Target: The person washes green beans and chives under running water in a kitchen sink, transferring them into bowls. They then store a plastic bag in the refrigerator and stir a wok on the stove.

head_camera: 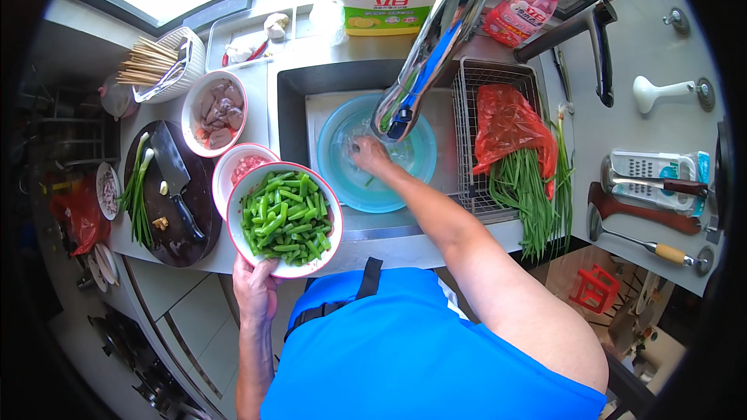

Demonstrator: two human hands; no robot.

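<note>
My left hand (257,286) holds a red-rimmed white bowl (315,265) by its near edge, thumb on the rim. Chopped green beans (286,219) fill it. My right hand (371,154) reaches down into a light blue plastic basin (417,186) of water in the steel sink (292,111). Its fingers are partly hidden by the water, so what they hold is unclear. A few green bits are in the water beside it. Above the basin hangs the chrome faucet (432,52). Partly behind the bean bowl sits a smaller bowl (222,178) of minced meat (248,166).
Left of the sink are a bowl of sliced dark meat (220,111) and a round cutting board (181,245) with a cleaver (170,157) and scallions (139,198). To the right, a wire basket (467,128) holds a red plastic bag (508,122) and garlic chives (525,198).
</note>
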